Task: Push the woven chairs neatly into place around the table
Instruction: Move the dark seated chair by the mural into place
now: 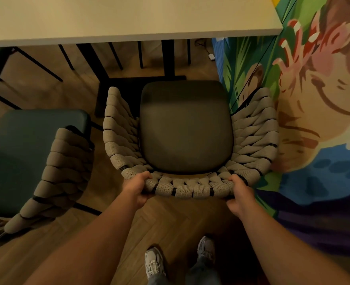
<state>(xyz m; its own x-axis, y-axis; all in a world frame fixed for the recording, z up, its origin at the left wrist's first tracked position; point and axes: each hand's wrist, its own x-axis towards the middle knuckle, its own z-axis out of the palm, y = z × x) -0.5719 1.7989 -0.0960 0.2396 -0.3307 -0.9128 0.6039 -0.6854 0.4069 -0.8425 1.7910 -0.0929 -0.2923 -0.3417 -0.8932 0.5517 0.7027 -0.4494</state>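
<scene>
A woven chair (190, 189) with a beige rope back and a dark grey seat cushion stands in front of me, facing the pale table (128, 17). Its seat front lies a little short of the table edge. My left hand (136, 189) grips the left part of the chair's back rim. My right hand (240, 194) grips the right part of the same rim. A second woven chair (61, 171) with a dark teal seat stands to the left, turned slightly, also out from under the table.
A painted mural wall (314, 120) runs close along the chair's right side. Black table and chair legs (168, 58) stand under the tabletop. A white power strip (211, 56) lies on the wooden floor near the wall. My shoes (154, 262) are just behind the chair.
</scene>
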